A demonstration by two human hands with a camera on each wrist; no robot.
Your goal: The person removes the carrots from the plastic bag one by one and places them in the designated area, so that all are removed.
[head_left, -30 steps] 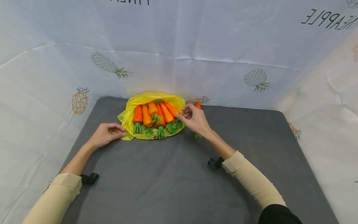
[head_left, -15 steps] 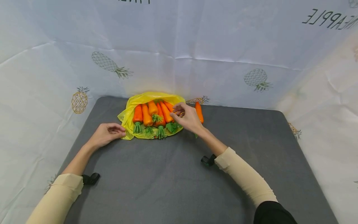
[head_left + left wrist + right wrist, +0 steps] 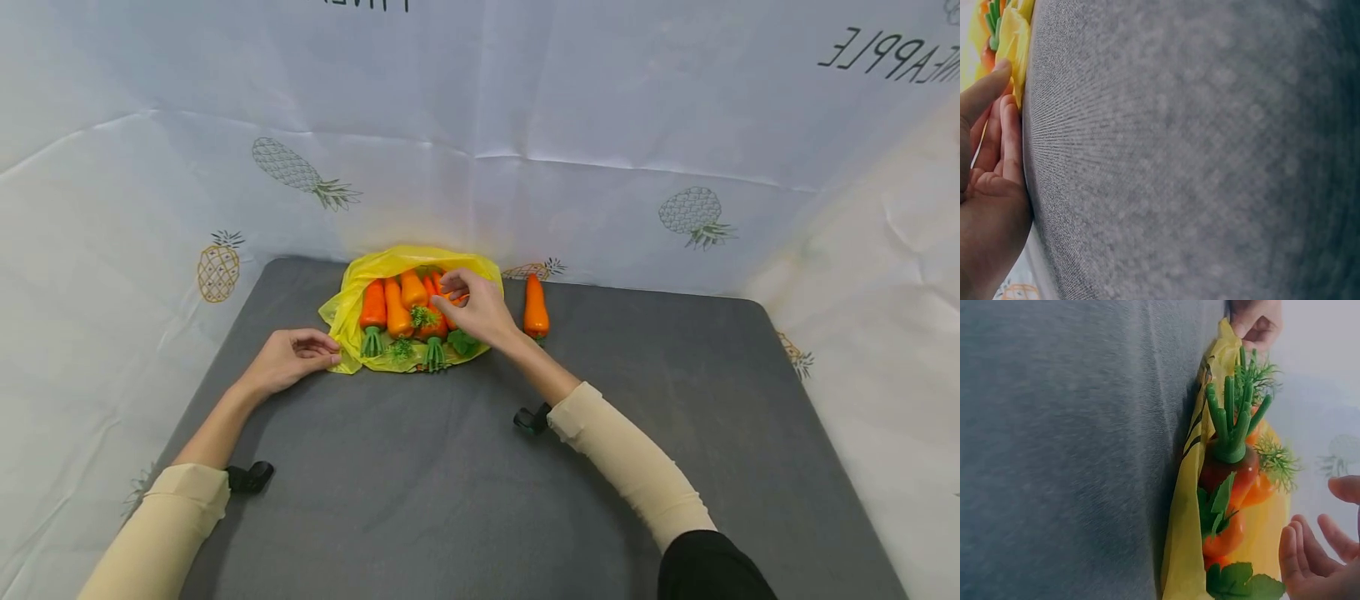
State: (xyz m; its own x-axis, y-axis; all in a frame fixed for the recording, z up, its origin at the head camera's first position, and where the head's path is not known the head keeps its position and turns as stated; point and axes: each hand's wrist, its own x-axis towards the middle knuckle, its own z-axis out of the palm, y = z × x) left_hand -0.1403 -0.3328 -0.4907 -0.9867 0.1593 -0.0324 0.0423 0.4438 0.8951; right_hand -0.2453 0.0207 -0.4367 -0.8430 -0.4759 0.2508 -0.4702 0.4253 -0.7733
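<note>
Far L, a beige sleeve (image 3: pixel 153 521), cuff turned back, blk device (image 3: pixel 251 477) at the wrist. L hand (image 3: pixel 291 364) has thumb & fingertips clamped tog. on the yellow bag (image 3: pixel 345 323), at its near-L corner. Bag lies on grey table (image 3: pixel 405 483), mouth facing the person, back edge close to the pineapple-print cloth (image 3: pixel 525 92). In the bag, L to R: red-orange carrot (image 3: pixel 372 304) w/ green stalks (image 3: pixel 372 343) twd the person, orange carrot (image 3: pixel 397 310) beside it, shorter orange one (image 3: pixel 413 288) a bit farther back, then a redder carrot (image 3: pixel 431 331) approx. ctr, its stalks over the bag's near lip. Leafy green (image 3: pixel 462 342) at bag's R side. R hand (image 3: pixel 477 308) is over the R end of the carrots, hiding some; thumb & fingertips apart, fingers loosely bent; can't tell if they touch any. Just R of the bag, lone carrot (image 3: pixel 536 308) on the table, tip twd cloth.
</note>
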